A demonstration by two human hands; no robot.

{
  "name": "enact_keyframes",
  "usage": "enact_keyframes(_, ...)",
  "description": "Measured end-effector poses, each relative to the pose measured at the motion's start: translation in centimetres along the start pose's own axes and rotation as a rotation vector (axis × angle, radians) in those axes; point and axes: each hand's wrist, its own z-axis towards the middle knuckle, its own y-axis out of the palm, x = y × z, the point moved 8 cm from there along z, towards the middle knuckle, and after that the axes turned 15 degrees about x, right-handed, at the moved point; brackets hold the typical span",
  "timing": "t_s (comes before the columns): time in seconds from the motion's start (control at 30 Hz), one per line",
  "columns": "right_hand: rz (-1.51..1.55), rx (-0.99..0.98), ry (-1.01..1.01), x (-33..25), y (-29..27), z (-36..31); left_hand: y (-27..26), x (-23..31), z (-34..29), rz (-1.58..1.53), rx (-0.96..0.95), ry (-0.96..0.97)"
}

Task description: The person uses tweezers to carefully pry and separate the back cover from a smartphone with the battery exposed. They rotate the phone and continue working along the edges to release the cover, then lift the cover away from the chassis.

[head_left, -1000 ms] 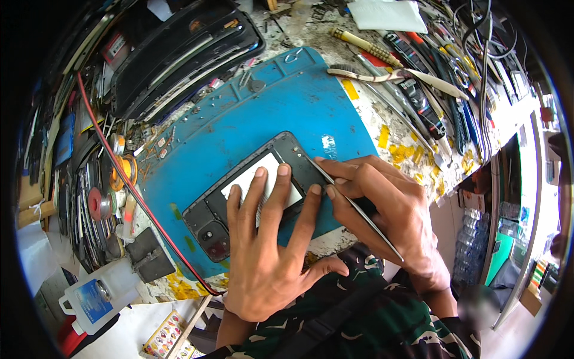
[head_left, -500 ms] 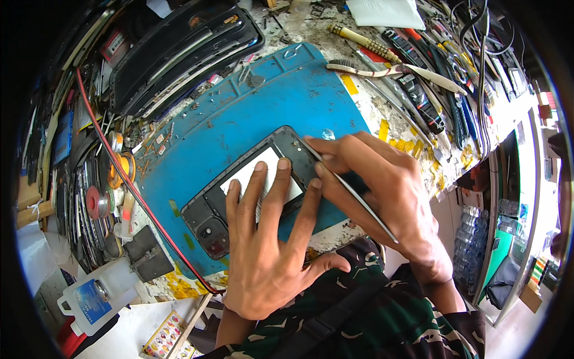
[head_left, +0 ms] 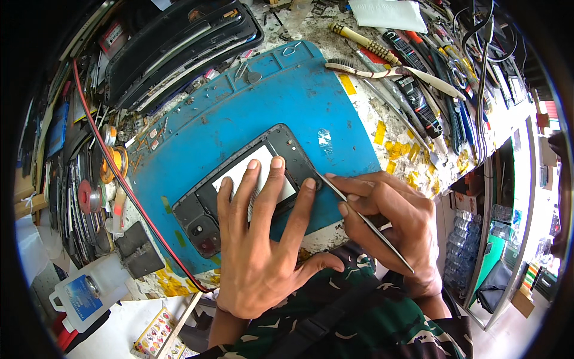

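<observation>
A dark smartphone point(head_left: 275, 141) with its back cover off lies tilted on the blue work mat point(head_left: 233, 119). A white rectangular piece point(head_left: 242, 170) shows in the middle of the phone. My left hand point(head_left: 257, 239) presses flat on the phone, fingers spread, covering part of the white piece. In my right hand point(head_left: 394, 224), a thin metal tool like tweezers or a pry stick point(head_left: 376, 230) is pinched between thumb and fingers. Its tip touches or nearly touches the phone's right edge; the exact contact is too small to tell.
A toothbrush-like brush point(head_left: 388, 72) and many hand tools crowd the right. Dark panels point(head_left: 179, 54) are stacked at the back left. A red cable point(head_left: 113, 161) crosses the left side, near solder spools point(head_left: 89, 197) and a clear bottle point(head_left: 86, 293). Small screws dot the mat's far trays.
My right hand has moved a little down and away from the phone, with the tool's tip now at its right edge. The left hand stays spread on the phone.
</observation>
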Motion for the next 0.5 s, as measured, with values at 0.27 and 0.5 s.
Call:
enact_keyframes(0.27,0.049,0.054,-0.006,0.40,-0.22,-0.69,0.09,-0.03,-0.01,-0.034,-0.023,-0.030)
enact_keyframes(0.5,0.081,0.011,-0.050,0.12,-0.33,-0.50,0.13,0.05,-0.19,-0.013,-0.012,-0.041)
